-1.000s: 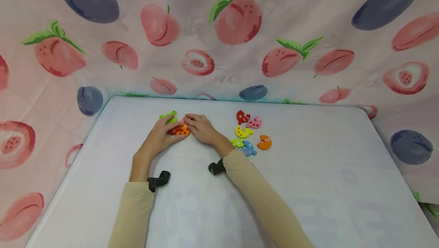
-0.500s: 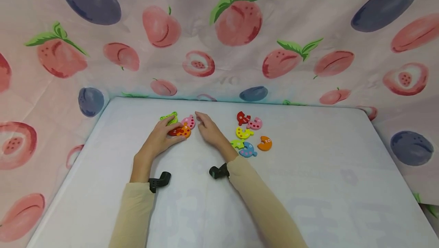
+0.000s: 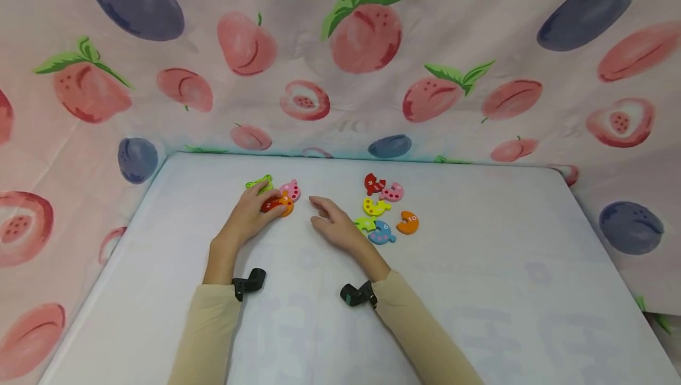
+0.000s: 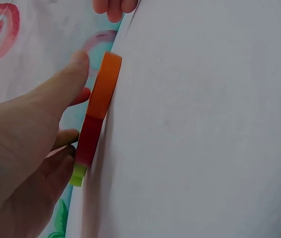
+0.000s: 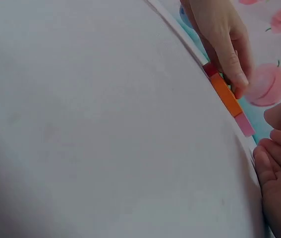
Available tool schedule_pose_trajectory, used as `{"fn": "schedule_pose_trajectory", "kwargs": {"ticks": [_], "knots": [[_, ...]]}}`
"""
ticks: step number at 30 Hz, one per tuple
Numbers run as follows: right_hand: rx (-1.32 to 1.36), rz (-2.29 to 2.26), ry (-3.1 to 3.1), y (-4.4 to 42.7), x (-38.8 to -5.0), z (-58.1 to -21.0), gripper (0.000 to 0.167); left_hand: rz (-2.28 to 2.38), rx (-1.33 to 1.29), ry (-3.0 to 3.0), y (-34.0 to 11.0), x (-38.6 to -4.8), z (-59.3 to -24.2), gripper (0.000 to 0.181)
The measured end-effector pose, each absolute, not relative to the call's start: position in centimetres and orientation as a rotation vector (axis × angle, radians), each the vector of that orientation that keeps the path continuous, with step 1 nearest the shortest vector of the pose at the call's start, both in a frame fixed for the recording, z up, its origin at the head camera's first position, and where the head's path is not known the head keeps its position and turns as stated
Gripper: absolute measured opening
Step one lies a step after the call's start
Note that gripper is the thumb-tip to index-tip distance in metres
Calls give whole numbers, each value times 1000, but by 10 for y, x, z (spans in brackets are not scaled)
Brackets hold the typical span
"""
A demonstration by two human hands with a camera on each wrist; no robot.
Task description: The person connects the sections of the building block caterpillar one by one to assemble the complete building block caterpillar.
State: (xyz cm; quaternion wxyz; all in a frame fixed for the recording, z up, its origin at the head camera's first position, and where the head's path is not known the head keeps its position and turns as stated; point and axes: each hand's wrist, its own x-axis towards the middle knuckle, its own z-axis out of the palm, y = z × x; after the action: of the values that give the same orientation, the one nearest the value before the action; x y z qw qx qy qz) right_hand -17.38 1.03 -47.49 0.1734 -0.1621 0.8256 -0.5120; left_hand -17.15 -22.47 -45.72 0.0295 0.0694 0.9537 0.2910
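My left hand [image 3: 247, 214] rests over a small cluster of joined puzzle pieces, its relaxed fingers touching the red piece [image 3: 269, 205] and the orange piece [image 3: 288, 206]. A green piece [image 3: 260, 183] lies behind its fingers, and a pink piece [image 3: 292, 190] adjoins the orange one. In the left wrist view the thumb of my left hand [image 4: 26, 139] is beside the orange piece [image 4: 105, 87]; red and green edges continue below it. Holding nothing, my right hand [image 3: 340, 226] is over the table to the right of the cluster, its fingers loosely bent.
On the white table [image 3: 479, 267], right of my right hand, lie several loose pieces: red [image 3: 373, 184], pink [image 3: 392, 193], yellow [image 3: 375, 207], green [image 3: 364, 223], blue [image 3: 381, 234] and orange [image 3: 408, 223]. Behind the table hangs a fruit-patterned cloth [image 3: 340, 95].
My right hand has let go of the cluster and moved right and toward me, uncovering the pink piece. My left hand has stayed on the cluster.
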Motion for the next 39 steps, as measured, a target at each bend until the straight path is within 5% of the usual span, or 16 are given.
{"fn": "schedule_pose_trajectory", "kwargs": {"ticks": [39], "knots": [[-597,-1633,2344,100,-148,-461,61,742,205,2922,-215,-168,-460,47]]}}
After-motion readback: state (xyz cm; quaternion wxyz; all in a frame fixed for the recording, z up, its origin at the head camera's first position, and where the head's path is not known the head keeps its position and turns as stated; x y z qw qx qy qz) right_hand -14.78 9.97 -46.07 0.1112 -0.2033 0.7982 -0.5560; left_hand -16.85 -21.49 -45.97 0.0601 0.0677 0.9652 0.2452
